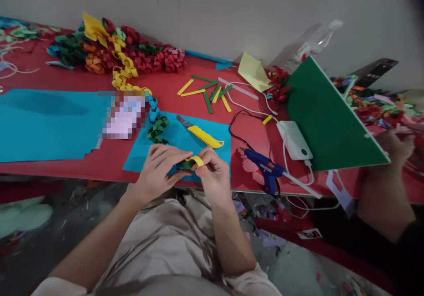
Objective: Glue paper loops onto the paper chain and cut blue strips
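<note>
At the near edge of the red bench [49, 81], the person's two hands meet over a small folded piece of green and yellow paper [189, 162]. The left hand [159, 168] is curled around its green end, fingers bent over the top, and the right hand [212, 168] pinches the yellow strip between thumb and fingertips. Both hands are clenched on that one paper piece, which sits just above a blue sheet [145, 148] lying at the bench's near edge.

Just beyond the hands, on the same blue sheet, a yellow-handled knife [202, 135] lies slanted, blade pointing toward the left. A short chain of blue and green folded paper [156, 121] runs away from it toward the far edge, joining a long heap of paper chains [132, 55] in red, orange, yellow and green along the wall. A larger blue sheet [43, 123] covers the left part of the bench.

Loose green and yellow strips [208, 90] are scattered mid-bench. To the right, a blue glue gun [265, 170] rests near the front edge, its cord leading to a white power bank [294, 139]. A green board [326, 119] is propped at a slant beside it, and another person's hand [395, 148] rests at the bench's right end.
</note>
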`<state>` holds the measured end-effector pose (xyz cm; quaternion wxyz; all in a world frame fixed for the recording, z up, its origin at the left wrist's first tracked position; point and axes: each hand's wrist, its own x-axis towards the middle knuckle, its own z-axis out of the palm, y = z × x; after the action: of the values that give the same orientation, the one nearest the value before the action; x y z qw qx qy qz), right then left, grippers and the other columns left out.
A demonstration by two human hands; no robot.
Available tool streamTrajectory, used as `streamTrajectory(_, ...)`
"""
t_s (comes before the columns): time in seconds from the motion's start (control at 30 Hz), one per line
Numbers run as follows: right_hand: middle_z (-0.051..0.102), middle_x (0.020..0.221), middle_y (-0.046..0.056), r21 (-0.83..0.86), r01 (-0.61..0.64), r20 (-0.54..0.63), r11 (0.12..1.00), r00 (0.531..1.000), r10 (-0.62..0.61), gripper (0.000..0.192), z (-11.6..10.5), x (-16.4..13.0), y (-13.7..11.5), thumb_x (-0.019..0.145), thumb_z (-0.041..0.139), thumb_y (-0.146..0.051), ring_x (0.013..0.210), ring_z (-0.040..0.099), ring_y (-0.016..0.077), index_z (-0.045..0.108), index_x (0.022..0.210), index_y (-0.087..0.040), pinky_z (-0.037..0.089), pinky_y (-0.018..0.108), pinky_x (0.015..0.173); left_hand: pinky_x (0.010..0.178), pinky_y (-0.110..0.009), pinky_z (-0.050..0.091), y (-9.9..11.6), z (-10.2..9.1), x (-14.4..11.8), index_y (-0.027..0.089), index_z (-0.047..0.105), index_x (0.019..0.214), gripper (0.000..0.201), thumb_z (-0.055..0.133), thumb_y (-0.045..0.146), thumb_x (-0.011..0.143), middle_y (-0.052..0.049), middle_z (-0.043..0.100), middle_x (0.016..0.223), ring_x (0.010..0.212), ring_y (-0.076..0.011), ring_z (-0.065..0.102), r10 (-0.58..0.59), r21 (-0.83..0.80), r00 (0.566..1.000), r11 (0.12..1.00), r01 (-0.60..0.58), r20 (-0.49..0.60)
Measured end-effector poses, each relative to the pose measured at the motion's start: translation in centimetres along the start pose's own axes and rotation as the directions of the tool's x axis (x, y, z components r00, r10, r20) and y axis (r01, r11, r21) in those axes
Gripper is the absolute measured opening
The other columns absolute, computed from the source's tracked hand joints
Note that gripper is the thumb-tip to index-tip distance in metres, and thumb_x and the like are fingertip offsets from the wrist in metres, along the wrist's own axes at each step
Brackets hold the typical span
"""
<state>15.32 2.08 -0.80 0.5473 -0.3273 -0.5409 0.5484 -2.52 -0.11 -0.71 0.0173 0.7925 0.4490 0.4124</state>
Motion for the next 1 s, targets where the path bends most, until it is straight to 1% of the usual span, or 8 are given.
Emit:
streamTrajectory(0.1, 0.053, 0.074, -0.001, 0.112, -0.077, 0.027, 0.991, 0.997, 0.074, 0.049, -0.3, -0.4, 0.6, 0.083, 0.078, -0.065, 0.073, 0.051, 0.0163, 0.061, 0.067, -0.022, 0.044, 0.029, 0.068, 0.09, -0.04, 0.049, 1.1, -0.2, 0.4, 0.029, 0.064, 0.131, 0.031, 0.065, 0.036, 0.101, -0.004, 0.08, 0.109, 0.102, -0.0237, 0.073, -0.015, -0.003, 1.0, 1.0, 0.015, -0.001)
streamTrajectory(0.23, 0.052, 0.076, -0.001, 0.18, -0.117, 0.089, 0.977, 0.991, 0.102, 0.047, -0.5, -0.7, 0.6, 0.083, 0.079, -0.063, 0.071, 0.048, 0.0149, 0.06, 0.07, -0.022, 0.041, 0.027, 0.065, 0.091, -0.041, 0.047, 2.5, -0.3, 0.7, 0.03, 0.064, 0.129, 0.03, 0.067, 0.023, 0.1, -0.003, 0.08, 0.11, 0.104, -0.0227, 0.072, -0.014, -0.006, 0.999, 1.0, 0.013, -0.045)
streamTrajectory(0.3, 0.052, 0.076, -0.001, 0.155, -0.118, 0.101, 0.981, 0.99, 0.103, 0.047, -0.5, -0.8, 0.5, 0.083, 0.078, -0.064, 0.072, 0.049, 0.0152, 0.061, 0.071, -0.022, 0.041, 0.027, 0.064, 0.089, -0.04, 0.046, 2.9, -0.3, 0.6, 0.031, 0.065, 0.125, 0.028, 0.065, 0.018, 0.1, -0.003, 0.08, 0.107, 0.102, -0.0218, 0.072, -0.017, -0.003, 0.997, 1.0, 0.016, -0.078)
streamTrajectory(0.4, 0.054, 0.076, 0.0, 0.111, -0.073, 0.084, 0.991, 0.994, 0.064, 0.047, -0.3, -1.2, 0.2, 0.083, 0.077, -0.065, 0.072, 0.051, 0.0156, 0.063, 0.07, -0.022, 0.043, 0.028, 0.065, 0.088, -0.039, 0.046, 3.4, -0.2, 0.1, 0.029, 0.063, 0.123, 0.021, 0.063, 0.026, 0.102, -0.003, 0.079, 0.108, 0.101, -0.0211, 0.072, -0.068, -0.042, 0.991, 0.997, 0.064, -0.112)
streamTrajectory(0.53, 0.059, 0.073, 0.0, 0.038, 0.026, -0.009, 0.999, 1.0, -0.025, 0.043, 0.2, -1.8, -1.0, 0.085, 0.079, -0.059, 0.071, 0.055, 0.0155, 0.067, 0.069, -0.022, 0.044, 0.028, 0.067, 0.092, -0.038, 0.046, 3.9, 0.0, -0.5, 0.027, 0.058, 0.111, 0.013, 0.065, 0.032, 0.102, -0.003, 0.078, 0.114, 0.107, -0.0193, 0.071, -0.098, -0.133, 0.987, 0.988, 0.081, -0.129)
streamTrajectory(0.7, 0.065, 0.067, 0.001, -0.127, 0.001, -0.105, 0.992, 0.994, -0.014, 0.034, 1.0, -2.5, -2.7, 0.081, 0.085, -0.048, 0.067, 0.06, 0.0157, 0.072, 0.062, -0.022, 0.047, 0.028, 0.062, 0.092, -0.04, 0.048, 4.2, -0.1, -0.3, 0.026, 0.056, 0.105, 0.02, 0.07, 0.038, 0.098, -0.004, 0.078, 0.111, 0.105, -0.0215, 0.071, -0.075, -0.195, 0.989, 0.98, 0.049, -0.128)
streamTrajectory(0.8, 0.073, 0.075, 0.004, -0.187, 0.05, -0.048, 0.981, 0.997, -0.06, 0.03, 1.1, -3.2, -3.4, 0.091, 0.075, -0.046, 0.072, 0.066, 0.0177, 0.079, 0.072, -0.024, 0.053, 0.03, 0.067, 0.089, -0.041, 0.051, 4.4, -0.4, -0.1, 0.026, 0.057, 0.099, 0.014, 0.068, 0.035, 0.099, -0.004, 0.078, 0.105, 0.101, -0.0216, 0.072, -0.089, -0.219, 0.986, 0.974, 0.056, -0.144)
streamTrajectory(1.0, 0.077, 0.104, 0.008, -0.342, 0.17, 0.203, 0.924, 0.974, -0.104, 0.031, 0.2, -3.7, -5.2, 0.107, 0.05, -0.038, 0.089, 0.072, 0.0179, 0.078, 0.113, -0.026, 0.058, 0.03, 0.08, 0.086, -0.041, 0.057, 3.5, -1.7, -0.6, 0.025, 0.063, 0.091, 0.009, 0.07, 0.026, 0.097, -0.005, 0.077, 0.102, 0.098, -0.0223, 0.071, -0.165, -0.291, 0.954, 0.953, 0.089, -0.249)
